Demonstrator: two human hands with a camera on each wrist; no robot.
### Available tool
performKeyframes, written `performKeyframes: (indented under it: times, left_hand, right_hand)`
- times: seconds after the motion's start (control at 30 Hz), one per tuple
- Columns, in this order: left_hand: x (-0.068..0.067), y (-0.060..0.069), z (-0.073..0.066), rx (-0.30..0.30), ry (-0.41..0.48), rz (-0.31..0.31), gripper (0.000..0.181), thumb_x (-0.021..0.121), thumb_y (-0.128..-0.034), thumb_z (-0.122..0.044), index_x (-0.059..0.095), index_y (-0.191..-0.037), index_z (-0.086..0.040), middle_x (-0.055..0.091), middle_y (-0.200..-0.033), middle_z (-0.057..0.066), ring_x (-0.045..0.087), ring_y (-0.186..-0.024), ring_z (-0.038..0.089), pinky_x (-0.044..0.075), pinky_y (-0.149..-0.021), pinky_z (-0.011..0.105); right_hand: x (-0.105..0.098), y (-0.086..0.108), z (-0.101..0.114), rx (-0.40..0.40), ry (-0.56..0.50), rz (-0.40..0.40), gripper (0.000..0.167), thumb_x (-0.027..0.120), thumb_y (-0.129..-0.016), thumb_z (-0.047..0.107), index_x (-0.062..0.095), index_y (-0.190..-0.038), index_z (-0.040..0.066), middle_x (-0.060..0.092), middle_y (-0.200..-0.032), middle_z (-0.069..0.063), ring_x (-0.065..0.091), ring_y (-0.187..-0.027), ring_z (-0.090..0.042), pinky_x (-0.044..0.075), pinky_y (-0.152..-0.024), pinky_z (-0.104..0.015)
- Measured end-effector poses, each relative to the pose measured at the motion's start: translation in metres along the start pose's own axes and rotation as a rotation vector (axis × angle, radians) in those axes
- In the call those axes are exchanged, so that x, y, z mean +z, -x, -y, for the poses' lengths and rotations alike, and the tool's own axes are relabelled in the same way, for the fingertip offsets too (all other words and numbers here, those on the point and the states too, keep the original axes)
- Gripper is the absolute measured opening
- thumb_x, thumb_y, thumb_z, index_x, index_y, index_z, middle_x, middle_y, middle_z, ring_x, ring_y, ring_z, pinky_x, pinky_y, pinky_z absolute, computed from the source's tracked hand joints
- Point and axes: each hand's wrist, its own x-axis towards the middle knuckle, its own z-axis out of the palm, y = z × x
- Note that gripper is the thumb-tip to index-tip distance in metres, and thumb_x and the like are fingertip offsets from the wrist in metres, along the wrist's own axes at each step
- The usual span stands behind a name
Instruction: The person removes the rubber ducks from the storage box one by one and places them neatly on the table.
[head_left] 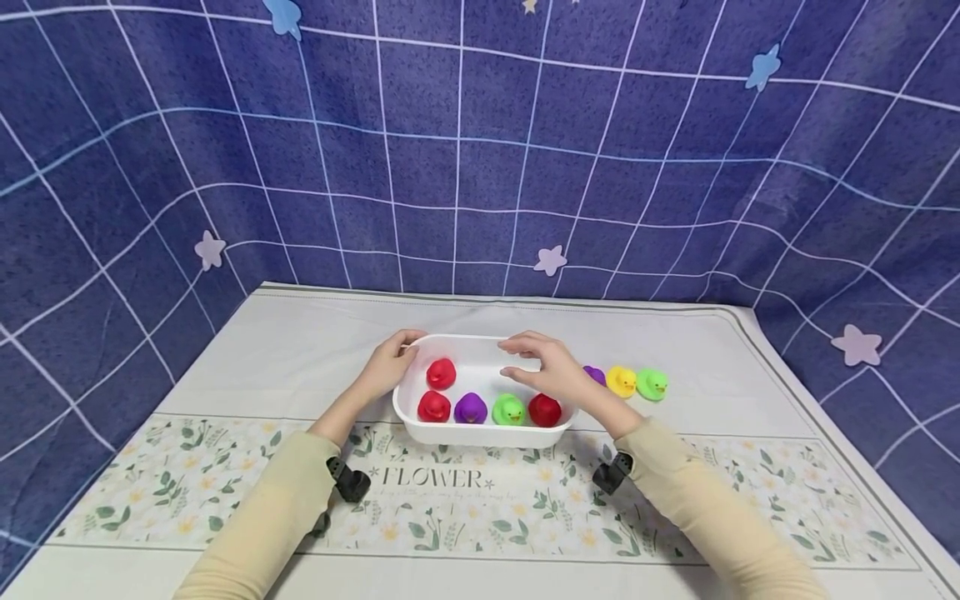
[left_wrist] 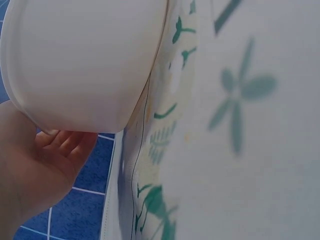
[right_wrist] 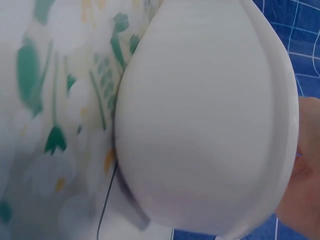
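Observation:
A white plastic tub stands on the table with several rubber ducks inside. Along its front sit a red duck, a purple duck, a green duck and a dark red duck; another red duck lies behind at the left. My left hand grips the tub's rim at the back left corner, its fingers round the outside in the left wrist view. Over the tub's right side hovers my right hand, thumb and fingers apart, holding nothing visible. The tub's wall mostly hides it in the right wrist view.
Right of the tub, a purple duck, partly hidden by my right hand, a yellow duck and a green duck stand in a row. A blue checked curtain hangs behind the table. A floral strip crosses the tablecloth in front.

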Motion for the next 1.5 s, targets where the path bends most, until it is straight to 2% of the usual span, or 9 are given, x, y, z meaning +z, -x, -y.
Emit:
performKeyframes:
  times: [0.4, 0.6, 0.77, 0.97, 1.2, 1.5]
  left_hand:
    - [0.001, 0.005, -0.004, -0.019, 0.006, 0.003, 0.033, 0.045, -0.0972, -0.008, 0.05, -0.128, 0.002, 0.056, -0.123, 0.024, 0.057, -0.107, 0.034, 0.048, -0.09, 0.043]
    - [0.001, 0.005, -0.003, -0.018, 0.001, 0.0, 0.033, 0.045, -0.0971, -0.008, 0.05, -0.128, 0.002, 0.056, -0.123, 0.024, 0.058, -0.106, 0.034, 0.048, -0.09, 0.043]
    - [0.002, 0.004, -0.002, 0.0, 0.0, -0.004, 0.033, 0.045, -0.0968, -0.007, 0.05, -0.128, 0.004, 0.056, -0.122, 0.025, 0.057, -0.107, 0.036, 0.047, -0.092, 0.044]
    - [0.002, 0.005, -0.001, -0.024, 0.007, 0.003, 0.033, 0.045, -0.0972, -0.008, 0.05, -0.129, 0.002, 0.056, -0.123, 0.023, 0.057, -0.108, 0.034, 0.047, -0.092, 0.044]
    - [0.001, 0.004, -0.004, -0.012, 0.0, 0.009, 0.033, 0.044, -0.0974, -0.009, 0.05, -0.128, 0.002, 0.057, -0.122, 0.023, 0.057, -0.108, 0.034, 0.048, -0.092, 0.043]
    - [-0.001, 0.001, -0.001, -0.01, -0.007, 0.011, 0.032, 0.044, -0.0978, -0.009, 0.05, -0.128, 0.001, 0.057, -0.121, 0.022, 0.057, -0.109, 0.033, 0.048, -0.092, 0.043]
  right_hand:
    - [0.015, -0.013, 0.01, 0.057, 0.047, -0.006, 0.039, 0.073, -0.081, 0.018, 0.064, -0.117, 0.004, 0.065, -0.112, -0.009, 0.062, -0.104, -0.025, 0.05, -0.092, -0.035]
    - [0.024, -0.02, 0.012, 0.041, 0.014, -0.024, 0.038, 0.073, -0.081, 0.014, 0.064, -0.116, 0.001, 0.065, -0.112, -0.013, 0.062, -0.104, -0.027, 0.05, -0.092, -0.035]
    - [0.031, -0.027, 0.015, 0.058, 0.003, -0.024, 0.037, 0.072, -0.081, 0.014, 0.064, -0.115, 0.0, 0.066, -0.111, -0.012, 0.062, -0.105, -0.026, 0.05, -0.093, -0.033]
    - [0.04, -0.036, 0.02, 0.079, 0.0, -0.013, 0.036, 0.071, -0.082, 0.013, 0.064, -0.114, 0.001, 0.066, -0.11, -0.013, 0.063, -0.104, -0.026, 0.05, -0.092, -0.033]
    - [0.049, -0.043, 0.026, 0.102, 0.009, -0.002, 0.035, 0.071, -0.082, 0.013, 0.065, -0.113, 0.001, 0.067, -0.109, -0.012, 0.063, -0.102, -0.025, 0.051, -0.091, -0.033]
    - [0.058, -0.051, 0.033, 0.092, 0.017, 0.046, 0.037, 0.073, -0.081, 0.018, 0.065, -0.112, -0.001, 0.067, -0.107, -0.012, 0.065, -0.1, -0.024, 0.051, -0.088, -0.032]
